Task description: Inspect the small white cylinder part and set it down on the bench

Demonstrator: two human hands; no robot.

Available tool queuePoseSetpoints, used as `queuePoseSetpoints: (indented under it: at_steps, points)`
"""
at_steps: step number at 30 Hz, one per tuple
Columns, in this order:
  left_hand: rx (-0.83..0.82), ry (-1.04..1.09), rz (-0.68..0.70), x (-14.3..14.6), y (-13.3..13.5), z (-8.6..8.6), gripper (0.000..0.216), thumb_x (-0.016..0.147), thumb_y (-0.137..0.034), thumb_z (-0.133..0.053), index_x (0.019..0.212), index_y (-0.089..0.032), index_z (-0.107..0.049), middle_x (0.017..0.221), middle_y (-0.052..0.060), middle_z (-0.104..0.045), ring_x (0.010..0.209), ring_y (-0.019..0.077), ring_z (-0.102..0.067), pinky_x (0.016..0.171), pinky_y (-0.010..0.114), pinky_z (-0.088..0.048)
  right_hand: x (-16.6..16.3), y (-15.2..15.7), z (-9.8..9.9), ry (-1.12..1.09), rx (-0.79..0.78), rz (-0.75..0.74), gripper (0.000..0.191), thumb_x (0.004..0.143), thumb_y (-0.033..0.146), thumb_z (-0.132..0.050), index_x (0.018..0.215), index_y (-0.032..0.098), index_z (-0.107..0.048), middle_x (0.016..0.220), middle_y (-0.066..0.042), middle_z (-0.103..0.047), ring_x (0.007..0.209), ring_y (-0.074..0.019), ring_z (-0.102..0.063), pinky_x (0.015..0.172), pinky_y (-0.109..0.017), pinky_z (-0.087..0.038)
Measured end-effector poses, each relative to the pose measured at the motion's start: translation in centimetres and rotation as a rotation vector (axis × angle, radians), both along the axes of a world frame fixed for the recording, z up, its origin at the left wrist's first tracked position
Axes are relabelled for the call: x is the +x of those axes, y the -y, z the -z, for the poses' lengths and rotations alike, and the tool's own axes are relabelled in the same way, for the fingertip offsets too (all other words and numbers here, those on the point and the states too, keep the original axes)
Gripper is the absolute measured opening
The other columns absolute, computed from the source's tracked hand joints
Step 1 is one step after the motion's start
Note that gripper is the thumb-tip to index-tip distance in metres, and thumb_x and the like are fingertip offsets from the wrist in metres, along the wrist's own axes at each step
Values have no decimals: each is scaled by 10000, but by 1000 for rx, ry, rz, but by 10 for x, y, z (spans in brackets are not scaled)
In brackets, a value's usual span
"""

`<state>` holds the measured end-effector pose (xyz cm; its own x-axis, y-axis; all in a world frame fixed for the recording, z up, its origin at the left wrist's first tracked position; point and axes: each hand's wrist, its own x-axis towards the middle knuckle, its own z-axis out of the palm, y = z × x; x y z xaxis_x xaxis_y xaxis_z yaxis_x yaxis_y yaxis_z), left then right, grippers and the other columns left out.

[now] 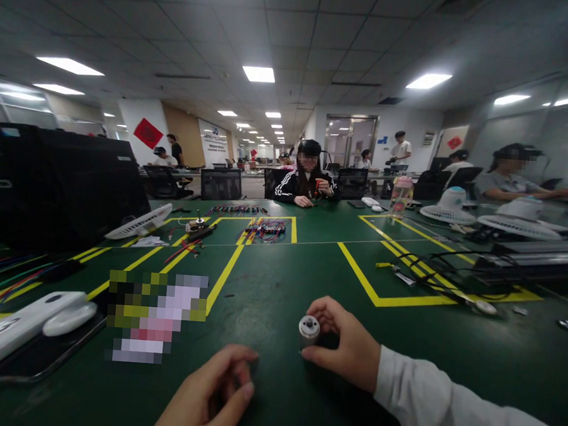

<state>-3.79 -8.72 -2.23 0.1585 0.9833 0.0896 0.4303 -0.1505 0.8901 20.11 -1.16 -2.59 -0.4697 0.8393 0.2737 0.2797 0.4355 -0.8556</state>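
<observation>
Standing upright on the green table is a small silver cylindrical motor (309, 330), its shaft end facing up. My right hand (346, 340) is closed around its right side, thumb in front and fingers behind. To the left and nearer to me is my left hand (218, 390), apart from the motor. Its fingers are curled, with a gap between thumb and forefinger, and nothing shows in it. Part of the left palm is in shadow.
Left are a black case (52, 184), a phone (51, 343), a white device (27, 328) and loose wires. Wired parts (268, 230) lie mid-table. Black cables (435, 272) and fans (449, 208) are right. A co-worker (308, 176) sits opposite, holding something orange.
</observation>
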Motion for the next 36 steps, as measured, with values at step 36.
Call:
queuePoseSetpoints:
  at_steps: [36]
  points:
    - [251,-176,178,50,-57,-6,180,767,-128,-651,876,-256,-713,923,25,-670,929,253,-555,840,368,-398,12,1,0,21,31,-8,389,690,206,-675,1015,173,-464,944,-26,-601,840,-116,-588,743,-261,-500]
